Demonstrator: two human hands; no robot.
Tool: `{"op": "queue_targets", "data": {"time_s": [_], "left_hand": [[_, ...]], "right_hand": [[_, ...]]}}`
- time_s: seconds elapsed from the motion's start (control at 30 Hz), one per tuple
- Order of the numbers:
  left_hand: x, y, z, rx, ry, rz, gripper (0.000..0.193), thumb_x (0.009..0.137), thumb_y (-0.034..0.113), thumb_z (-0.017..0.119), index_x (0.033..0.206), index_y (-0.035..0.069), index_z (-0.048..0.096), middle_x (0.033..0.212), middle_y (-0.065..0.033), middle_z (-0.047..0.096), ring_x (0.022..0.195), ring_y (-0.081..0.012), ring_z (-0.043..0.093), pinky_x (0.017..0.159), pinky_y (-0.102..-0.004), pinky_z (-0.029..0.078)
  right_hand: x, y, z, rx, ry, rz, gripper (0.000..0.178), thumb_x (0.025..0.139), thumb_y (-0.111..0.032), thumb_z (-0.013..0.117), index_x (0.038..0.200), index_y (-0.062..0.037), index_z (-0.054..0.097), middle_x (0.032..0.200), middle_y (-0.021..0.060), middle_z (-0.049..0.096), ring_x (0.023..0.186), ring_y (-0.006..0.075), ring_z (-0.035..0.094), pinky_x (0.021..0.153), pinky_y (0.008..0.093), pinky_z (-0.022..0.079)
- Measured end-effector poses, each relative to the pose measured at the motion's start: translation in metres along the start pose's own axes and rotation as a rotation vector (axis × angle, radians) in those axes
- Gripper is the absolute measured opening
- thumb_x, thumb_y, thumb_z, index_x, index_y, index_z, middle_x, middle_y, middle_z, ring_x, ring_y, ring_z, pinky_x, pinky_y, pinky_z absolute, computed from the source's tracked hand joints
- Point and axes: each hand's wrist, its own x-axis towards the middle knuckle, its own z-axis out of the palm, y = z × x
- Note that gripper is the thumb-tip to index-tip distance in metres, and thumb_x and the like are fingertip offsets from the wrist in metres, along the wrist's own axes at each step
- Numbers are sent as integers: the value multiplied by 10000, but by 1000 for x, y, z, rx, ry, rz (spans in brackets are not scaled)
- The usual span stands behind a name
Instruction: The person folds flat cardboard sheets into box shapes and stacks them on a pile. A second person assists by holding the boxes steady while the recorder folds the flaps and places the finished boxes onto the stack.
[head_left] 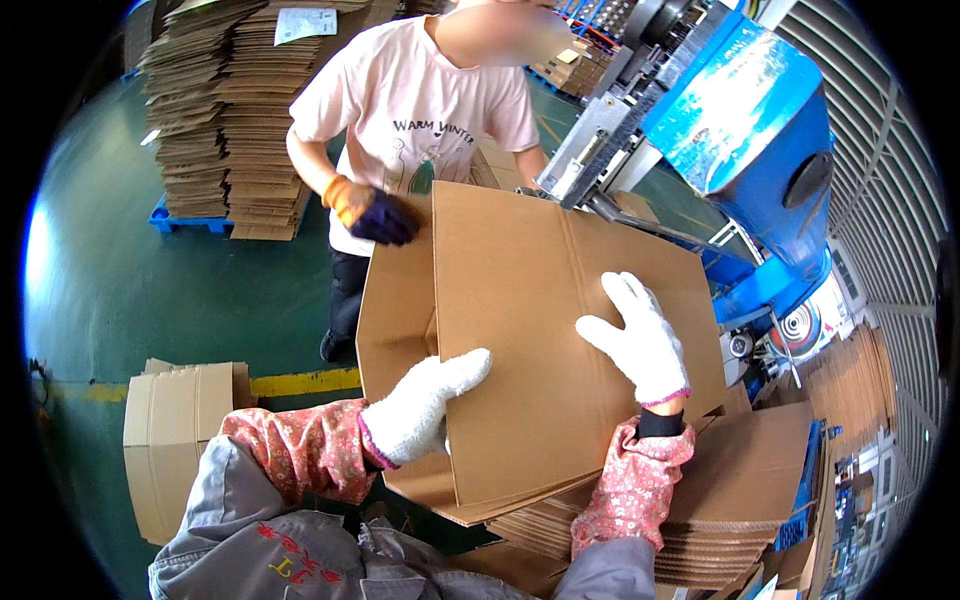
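Observation:
A large brown cardboard sheet point(520, 400), creased down its length, lies tilted in front of me. My left hand point(425, 400), in a white knit glove, grips its left edge with the thumb on top and the other fingers hidden beneath. Flat on the upper face, toward the right, rests my right hand point(635, 335), also gloved in white, its fingers stretched out and thumb apart. Under the sheet's left side shows another piece of cardboard point(395, 310). Across from me, a co-worker's dark-gloved hand point(385, 217) is at the far left edge of that cardboard.
A blue machine point(740, 110) stands at the far right, close to the sheet's far edge. Flat cardboard stacks point(740, 480) lie at my right. Tall cardboard piles point(230, 120) stand on a blue pallet point(185, 218) at the back left. A folded carton point(175, 430) lies on the green floor.

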Motion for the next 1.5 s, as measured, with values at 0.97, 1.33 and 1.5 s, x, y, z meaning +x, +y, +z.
{"op": "queue_targets", "data": {"time_s": [0.97, 1.33, 1.5], "left_hand": [[33, -12, -88, -183, 219, 422, 783, 1065, 676, 388, 1392, -6, 589, 1177, -119, 697, 1009, -254, 659, 868, -341, 529], [-48, -91, -265, -371, 603, 253, 714, 1061, 638, 468, 1289, -30, 581, 966, -125, 646, 719, -202, 574, 582, -252, 512], [-52, -94, -260, -412, 688, 258, 754, 1064, 639, 455, 1384, -40, 532, 1106, -155, 640, 748, -197, 596, 599, -238, 557]], "right_hand": [[41, -9, -60, 4, -336, -41, 670, 847, -642, 749, 1255, -111, 760, 1265, 131, 740, 1154, 310, 689, 1017, 393, 523], [-155, 12, -307, -183, 343, 152, 642, 987, -478, 691, 1411, -2, 617, 1404, 186, 644, 1263, 302, 624, 1080, 376, 480], [-285, 80, -304, -340, 383, 480, 766, 974, -532, 689, 1483, 26, 553, 1505, 207, 583, 1419, 302, 531, 1201, 379, 382]]}}
